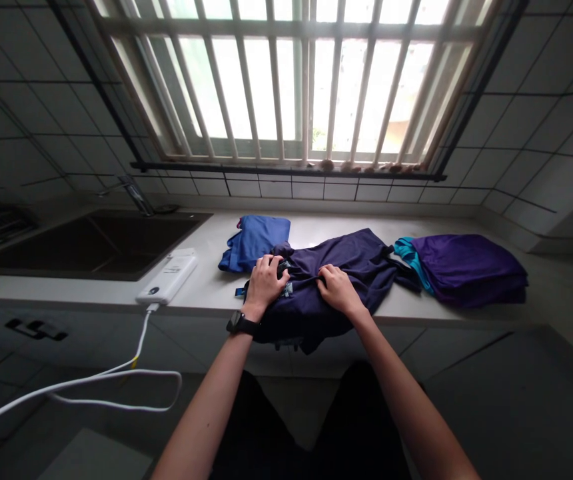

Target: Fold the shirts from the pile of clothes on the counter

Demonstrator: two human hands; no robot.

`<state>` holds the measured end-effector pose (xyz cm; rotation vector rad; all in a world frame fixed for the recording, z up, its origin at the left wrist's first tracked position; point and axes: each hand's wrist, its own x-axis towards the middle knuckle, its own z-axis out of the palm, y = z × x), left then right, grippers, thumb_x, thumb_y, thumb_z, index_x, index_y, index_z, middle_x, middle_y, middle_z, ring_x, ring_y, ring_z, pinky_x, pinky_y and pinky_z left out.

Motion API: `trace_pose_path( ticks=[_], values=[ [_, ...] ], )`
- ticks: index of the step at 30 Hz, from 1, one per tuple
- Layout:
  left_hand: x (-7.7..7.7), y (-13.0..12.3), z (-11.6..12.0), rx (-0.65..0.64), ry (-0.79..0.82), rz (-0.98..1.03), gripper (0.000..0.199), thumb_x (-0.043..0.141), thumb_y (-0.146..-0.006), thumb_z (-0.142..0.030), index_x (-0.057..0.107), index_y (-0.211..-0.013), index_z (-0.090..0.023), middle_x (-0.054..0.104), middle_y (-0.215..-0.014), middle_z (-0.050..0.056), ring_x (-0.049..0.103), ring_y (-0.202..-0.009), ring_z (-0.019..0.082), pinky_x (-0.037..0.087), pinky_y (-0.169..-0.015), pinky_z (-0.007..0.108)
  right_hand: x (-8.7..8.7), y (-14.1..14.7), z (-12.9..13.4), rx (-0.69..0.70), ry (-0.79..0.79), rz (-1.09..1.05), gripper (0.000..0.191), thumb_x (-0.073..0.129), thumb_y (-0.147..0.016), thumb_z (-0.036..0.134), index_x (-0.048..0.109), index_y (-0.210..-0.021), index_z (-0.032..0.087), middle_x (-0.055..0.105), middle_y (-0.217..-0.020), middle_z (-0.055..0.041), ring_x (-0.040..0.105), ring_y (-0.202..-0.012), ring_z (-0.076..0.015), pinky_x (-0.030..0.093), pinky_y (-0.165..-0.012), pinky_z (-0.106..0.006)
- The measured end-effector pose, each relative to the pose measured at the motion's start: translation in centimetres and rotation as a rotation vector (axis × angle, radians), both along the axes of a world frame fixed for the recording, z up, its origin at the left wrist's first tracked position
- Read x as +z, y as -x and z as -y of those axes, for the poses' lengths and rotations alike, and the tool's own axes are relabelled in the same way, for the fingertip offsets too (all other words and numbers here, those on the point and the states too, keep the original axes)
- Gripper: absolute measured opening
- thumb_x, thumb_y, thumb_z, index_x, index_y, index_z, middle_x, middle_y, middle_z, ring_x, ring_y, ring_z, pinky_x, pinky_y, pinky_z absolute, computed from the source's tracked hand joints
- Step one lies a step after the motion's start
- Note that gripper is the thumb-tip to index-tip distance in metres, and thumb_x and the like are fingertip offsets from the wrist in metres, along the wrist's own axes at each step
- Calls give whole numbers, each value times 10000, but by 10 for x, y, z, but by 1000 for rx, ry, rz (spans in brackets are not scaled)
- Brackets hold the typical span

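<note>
A dark navy-purple garment [354, 257] lies rumpled across the counter's front part, its lower edge hanging over the rim. My left hand [265, 283], with a black watch on the wrist, has its fingers curled onto the garment's left end, beside a small light print or label [288, 289]. My right hand [337, 288] grips a fold near the garment's middle, fingertips bent into the cloth. Behind my left hand lies a folded blue cloth item [260, 237]. Right of the garment is a folded purple cloth item [466, 270] with a turquoise part showing at its left side.
At the left, a dark sink [81, 243] with a metal faucet [136, 195] is set into the white counter [211, 293]. A white power bank [169, 277] stands near the counter edge, its white cable [141, 340] hanging down leftward. A barred window [286, 87] is behind.
</note>
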<state>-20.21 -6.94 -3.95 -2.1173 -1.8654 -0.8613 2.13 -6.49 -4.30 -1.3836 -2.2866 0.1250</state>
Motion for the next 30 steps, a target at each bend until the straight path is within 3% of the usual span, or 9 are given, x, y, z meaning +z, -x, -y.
trace_pose_path(
  ticks=[11,17,19,23,27,30],
  values=[
    [-7,4,-3,-26,-41,33,331,574,-929,-239,664,-1243,-185,668,-1193,144,610,-1131,311,529,-1019,452,3,1,3,-57,-43,14,124,585,-972,241,693,-985,182,698,-1115,-116,609,-1081,-263,442,-941,-351],
    [-14,8,-6,-71,-109,172,82,597,-936,-244,591,-1013,-216,655,-981,93,645,-999,280,565,-942,432,10,-2,6,-267,-4,-81,291,514,-950,202,682,-712,199,737,-890,-83,647,-945,-232,395,-895,-338],
    [-16,11,-7,-54,-178,247,40,553,-957,-205,544,-992,-223,634,-959,80,656,-955,257,577,-902,411,12,-4,7,-313,26,-103,338,489,-937,176,676,-657,198,751,-852,-88,661,-900,-222,387,-853,-325],
    [-16,13,-5,61,-323,324,187,451,-969,-108,553,-1093,-203,602,-1102,118,665,-1020,253,576,-935,422,14,-7,8,-321,60,-109,365,464,-933,157,703,-659,189,780,-836,-101,675,-826,-208,375,-813,-311],
    [-11,9,-1,42,-201,242,297,447,-954,-82,631,-1154,-201,558,-1270,148,660,-1150,272,564,-1014,422,13,-9,7,-324,78,-98,388,437,-946,159,727,-689,188,793,-861,-106,678,-803,-208,372,-783,-307],
    [-8,4,0,-27,-63,164,289,503,-969,-156,657,-1210,-194,574,-1272,146,644,-1211,290,547,-1062,416,11,-11,6,-328,91,-89,407,423,-955,166,742,-705,191,792,-863,-111,681,-806,-220,376,-778,-314]
  ],
)
